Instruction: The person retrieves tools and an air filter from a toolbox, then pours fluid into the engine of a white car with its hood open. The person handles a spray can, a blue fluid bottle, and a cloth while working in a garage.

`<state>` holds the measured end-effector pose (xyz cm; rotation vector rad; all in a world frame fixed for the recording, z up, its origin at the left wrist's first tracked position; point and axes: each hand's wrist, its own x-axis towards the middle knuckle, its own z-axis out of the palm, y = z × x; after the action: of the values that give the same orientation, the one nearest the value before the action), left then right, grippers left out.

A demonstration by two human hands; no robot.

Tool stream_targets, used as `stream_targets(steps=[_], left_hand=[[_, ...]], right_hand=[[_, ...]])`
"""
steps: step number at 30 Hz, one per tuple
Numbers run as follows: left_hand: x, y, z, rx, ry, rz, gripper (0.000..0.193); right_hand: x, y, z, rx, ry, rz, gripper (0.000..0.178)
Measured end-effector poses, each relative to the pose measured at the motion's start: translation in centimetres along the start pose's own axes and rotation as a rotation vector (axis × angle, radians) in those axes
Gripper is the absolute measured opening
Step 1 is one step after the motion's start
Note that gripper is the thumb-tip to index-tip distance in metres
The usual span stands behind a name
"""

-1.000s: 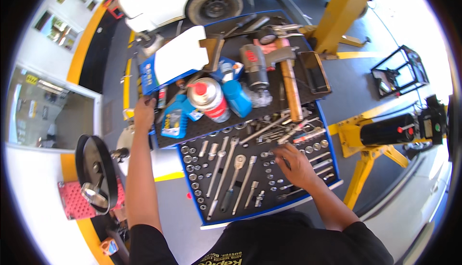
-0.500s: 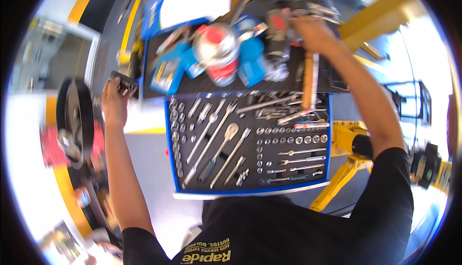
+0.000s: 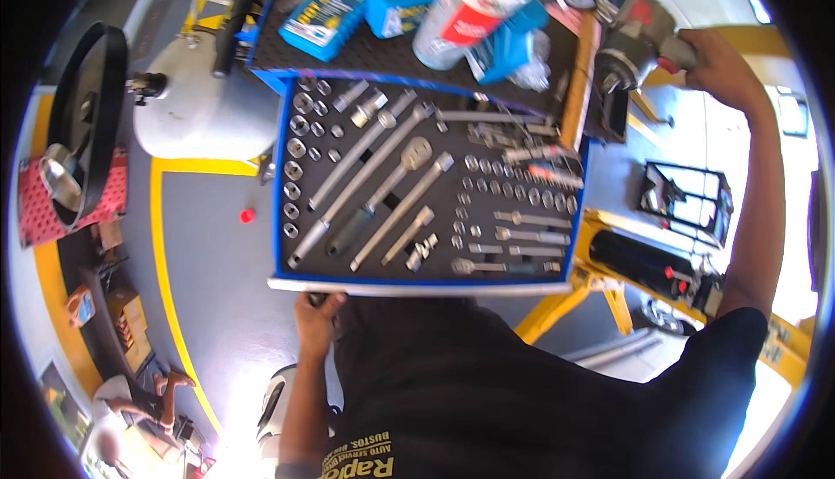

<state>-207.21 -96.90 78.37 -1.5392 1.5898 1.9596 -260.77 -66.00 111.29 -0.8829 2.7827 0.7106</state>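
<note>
An air impact wrench [image 3: 639, 36], grey and black, hangs at the upper right, past the edge of the tool cabinet's top. My right hand [image 3: 720, 66] is wrapped round its handle. Low at the drawer's front-left corner is my left hand [image 3: 315, 327], fingers closed on a small dark piece that looks like a socket, mostly hidden. The open drawer [image 3: 426, 287] between my arms has a black foam liner. In it lie ratchets [image 3: 416, 156], extension bars [image 3: 365, 162], rows of chrome sockets [image 3: 296, 148] and several small wrenches [image 3: 533, 236].
On the cabinet top stand a spray can [image 3: 474, 14] and blue bottles [image 3: 326, 16]; a wooden-handled tool [image 3: 577, 88] lies at its right. A grey tank [image 3: 204, 114] stands left, yellow lift parts [image 3: 600, 292] right. A red cap [image 3: 247, 216] lies on the floor. Another person sits lower left.
My right hand has lifted the impact wrench off the cabinet top and carried it right. My left hand has come down from beside the cabinet to the drawer's front corner, still holding the dark piece.
</note>
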Motion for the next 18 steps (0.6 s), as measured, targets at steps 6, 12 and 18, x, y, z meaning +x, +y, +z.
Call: stream_targets(steps=[6, 12, 18], left_hand=[[5.0, 1.4, 2.8, -0.229, -0.178, 0.249, 0.029], [9.9, 5.8, 7.6, -0.263, -0.148, 0.297, 0.034], [15.6, 8.9, 12.6, -0.346, -0.125, 0.480, 0.033]], right_hand=[[-17.5, -3.3, -3.2, 0.101, -0.415, 0.453, 0.063], [-30.5, -9.1, 3.9, 0.360, -0.666, 0.136, 0.047], [-31.2, -15.5, 26.7, 0.557, -1.062, -0.091, 0.044]])
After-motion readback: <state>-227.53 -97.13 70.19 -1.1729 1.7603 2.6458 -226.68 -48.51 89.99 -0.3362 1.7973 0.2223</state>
